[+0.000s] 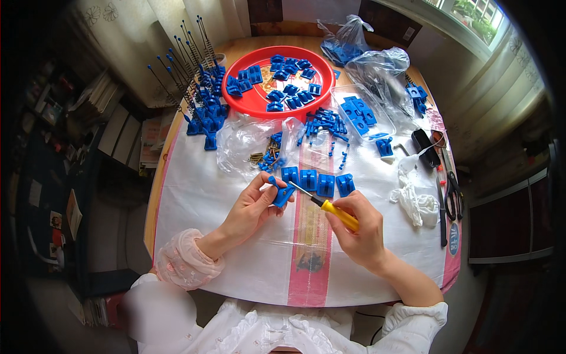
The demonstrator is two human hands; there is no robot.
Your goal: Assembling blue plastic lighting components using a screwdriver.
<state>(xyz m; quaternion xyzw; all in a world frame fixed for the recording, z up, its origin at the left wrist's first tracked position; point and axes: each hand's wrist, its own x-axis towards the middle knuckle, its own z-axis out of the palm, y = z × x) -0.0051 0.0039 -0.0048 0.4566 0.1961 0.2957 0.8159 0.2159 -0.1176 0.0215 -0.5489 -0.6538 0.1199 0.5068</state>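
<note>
My left hand [250,206] pinches a small blue plastic part [283,194] with a blue peg sticking up from it. In my right hand [359,227] is a screwdriver [340,215] with a yellow handle and a black collar. Its metal shaft points left, and the tip reaches the blue part; whether it sits in a screw is too small to tell. Just beyond my hands, several blue brackets [325,184] stand in a row. Farther off, a clear plastic bag [239,144] lies by brass screws [256,158] and small blue pieces.
A red round tray [236,105] holds many blue brackets at the back. Tall springs with blue tips [187,53] rise from blue bases at back left. A clear box [383,121] holds blue plates. Scissors [453,197] and crumpled white plastic [415,200] lie at the right.
</note>
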